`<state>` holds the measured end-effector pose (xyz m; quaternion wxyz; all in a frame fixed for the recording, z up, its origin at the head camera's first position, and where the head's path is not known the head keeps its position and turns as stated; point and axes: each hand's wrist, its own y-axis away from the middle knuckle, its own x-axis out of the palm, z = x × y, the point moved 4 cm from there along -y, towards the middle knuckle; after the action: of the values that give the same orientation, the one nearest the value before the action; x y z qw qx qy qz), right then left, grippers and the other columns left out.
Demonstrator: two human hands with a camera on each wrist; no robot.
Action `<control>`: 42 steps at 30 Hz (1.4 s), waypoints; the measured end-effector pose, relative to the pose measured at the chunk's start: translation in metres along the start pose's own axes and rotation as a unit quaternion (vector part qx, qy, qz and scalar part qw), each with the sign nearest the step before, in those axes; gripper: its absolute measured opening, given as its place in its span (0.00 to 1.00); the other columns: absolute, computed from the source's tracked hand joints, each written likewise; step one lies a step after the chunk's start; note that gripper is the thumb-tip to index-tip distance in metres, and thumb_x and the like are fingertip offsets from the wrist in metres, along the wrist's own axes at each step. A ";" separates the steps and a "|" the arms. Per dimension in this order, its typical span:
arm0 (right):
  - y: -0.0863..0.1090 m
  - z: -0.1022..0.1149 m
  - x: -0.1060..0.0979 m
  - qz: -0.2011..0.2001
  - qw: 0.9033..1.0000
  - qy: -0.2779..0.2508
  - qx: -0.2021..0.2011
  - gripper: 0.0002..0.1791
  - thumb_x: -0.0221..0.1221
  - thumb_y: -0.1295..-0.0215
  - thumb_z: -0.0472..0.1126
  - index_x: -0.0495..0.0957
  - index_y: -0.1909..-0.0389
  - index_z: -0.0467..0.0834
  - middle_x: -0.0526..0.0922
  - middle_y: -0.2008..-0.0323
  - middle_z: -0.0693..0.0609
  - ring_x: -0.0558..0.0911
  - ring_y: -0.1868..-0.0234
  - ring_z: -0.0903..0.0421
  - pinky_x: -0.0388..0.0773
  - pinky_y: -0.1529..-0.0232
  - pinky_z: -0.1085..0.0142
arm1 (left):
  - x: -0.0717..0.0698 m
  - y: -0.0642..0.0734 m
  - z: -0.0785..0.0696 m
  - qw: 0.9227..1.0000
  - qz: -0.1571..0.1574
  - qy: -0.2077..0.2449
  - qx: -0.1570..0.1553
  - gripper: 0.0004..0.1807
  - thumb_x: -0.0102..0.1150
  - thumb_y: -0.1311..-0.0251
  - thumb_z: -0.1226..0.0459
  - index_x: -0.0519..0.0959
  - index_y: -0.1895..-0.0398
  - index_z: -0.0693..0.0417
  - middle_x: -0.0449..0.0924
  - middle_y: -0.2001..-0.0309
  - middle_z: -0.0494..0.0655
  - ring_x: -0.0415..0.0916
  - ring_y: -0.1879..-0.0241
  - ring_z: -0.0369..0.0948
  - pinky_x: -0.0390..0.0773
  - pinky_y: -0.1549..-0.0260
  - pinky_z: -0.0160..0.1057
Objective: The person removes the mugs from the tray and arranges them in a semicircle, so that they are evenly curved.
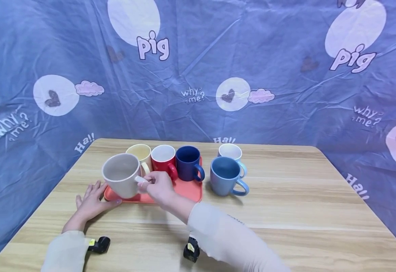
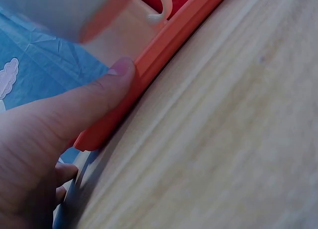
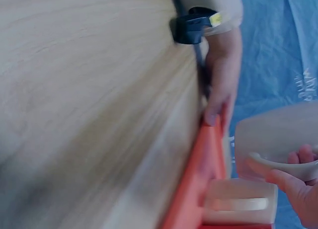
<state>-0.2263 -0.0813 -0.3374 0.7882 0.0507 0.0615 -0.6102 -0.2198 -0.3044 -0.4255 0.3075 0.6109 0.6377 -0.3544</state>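
Observation:
My right hand point(image 1: 160, 187) pinches the handle of a large beige mug point(image 1: 121, 186) and holds it upright above the left front part of a coral-red tray point(image 1: 191, 192). At the tray's near left corner rests my left hand point(image 1: 94, 204), fingers spread; its thumb point(image 2: 107, 87) lies straight against the tray rim in the left wrist view. Along the tray's back stand a pale yellow mug point(image 1: 139, 152), a red mug point(image 1: 160, 165) with white inside and a navy mug point(image 1: 186, 168). The beige mug partly hides the yellow one.
Right of the tray, a grey-blue mug point(image 1: 221, 184) stands on the wooden table point(image 1: 286, 204), in front of a white-lined mug point(image 1: 230, 151) with a light blue handle. Behind the table hangs a printed blue cloth point(image 1: 198, 68). Black devices point(image 1: 100, 245) sit at both wrists.

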 end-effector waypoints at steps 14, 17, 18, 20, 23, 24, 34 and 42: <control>-0.002 0.042 -0.043 0.014 0.997 -0.078 0.018 0.03 0.58 0.50 0.28 0.77 0.73 0.30 0.79 0.78 0.44 0.79 0.77 0.54 0.74 0.78 0.69 | 0.000 0.000 0.000 1.000 0.011 -0.004 -0.010 0.51 0.58 0.59 0.41 0.50 0.36 0.58 0.41 0.39 0.72 0.29 0.41 0.66 0.20 0.56 0.66; -0.004 0.052 -0.058 0.011 0.997 -0.074 0.021 0.05 0.58 0.48 0.29 0.78 0.70 0.32 0.80 0.75 0.41 0.79 0.75 0.52 0.75 0.77 0.69 | 0.001 0.000 0.000 1.000 0.014 -0.005 -0.013 0.51 0.57 0.59 0.40 0.50 0.36 0.58 0.40 0.39 0.72 0.28 0.41 0.66 0.20 0.56 0.66; -0.005 0.055 -0.062 0.010 0.997 -0.073 0.018 0.05 0.57 0.47 0.29 0.78 0.69 0.32 0.80 0.74 0.41 0.80 0.74 0.51 0.76 0.76 0.68 | 0.002 -0.001 0.000 1.000 0.015 -0.005 -0.015 0.51 0.57 0.59 0.40 0.51 0.36 0.58 0.40 0.39 0.72 0.28 0.41 0.65 0.20 0.56 0.66; -0.008 0.062 -0.072 0.003 0.997 -0.077 0.006 0.06 0.56 0.47 0.28 0.77 0.68 0.30 0.79 0.75 0.41 0.79 0.74 0.51 0.76 0.74 0.67 | 0.002 -0.001 0.000 1.000 0.017 -0.007 -0.018 0.51 0.57 0.59 0.40 0.51 0.36 0.58 0.40 0.39 0.72 0.28 0.41 0.65 0.20 0.56 0.67; -0.011 0.069 -0.088 -0.020 0.997 -0.069 -0.007 0.06 0.56 0.47 0.28 0.77 0.68 0.29 0.78 0.79 0.43 0.78 0.78 0.53 0.76 0.72 0.65 | 0.002 -0.001 -0.001 1.000 0.020 -0.008 -0.022 0.52 0.57 0.59 0.40 0.50 0.36 0.59 0.40 0.39 0.72 0.28 0.41 0.65 0.20 0.57 0.67; -0.013 0.071 -0.094 -0.027 0.997 -0.073 -0.007 0.06 0.56 0.46 0.28 0.76 0.69 0.29 0.78 0.80 0.44 0.77 0.78 0.53 0.76 0.70 0.63 | 0.002 -0.001 -0.001 0.999 0.020 -0.008 -0.023 0.52 0.57 0.59 0.40 0.50 0.36 0.58 0.40 0.39 0.72 0.27 0.41 0.65 0.20 0.57 0.67; -0.027 0.079 -0.149 -0.110 0.993 -0.048 -0.007 0.06 0.56 0.45 0.32 0.76 0.69 0.31 0.76 0.81 0.46 0.76 0.74 0.54 0.75 0.72 0.66 | 0.002 0.000 0.000 0.999 0.024 -0.007 -0.027 0.52 0.57 0.59 0.39 0.49 0.35 0.59 0.38 0.39 0.72 0.26 0.41 0.65 0.19 0.57 0.66; -0.033 0.081 -0.190 -0.148 0.988 -0.044 -0.003 0.11 0.55 0.43 0.34 0.73 0.65 0.28 0.76 0.79 0.47 0.77 0.69 0.52 0.74 0.62 0.58 | 0.002 0.000 0.000 0.999 0.019 -0.005 -0.026 0.52 0.57 0.60 0.40 0.50 0.36 0.59 0.39 0.39 0.72 0.26 0.41 0.65 0.18 0.57 0.66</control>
<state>-0.3023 0.0799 -0.2271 0.6916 0.0122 0.0356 -0.7213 -0.2204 -0.3037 -0.4272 0.3327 0.6131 0.6336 -0.3347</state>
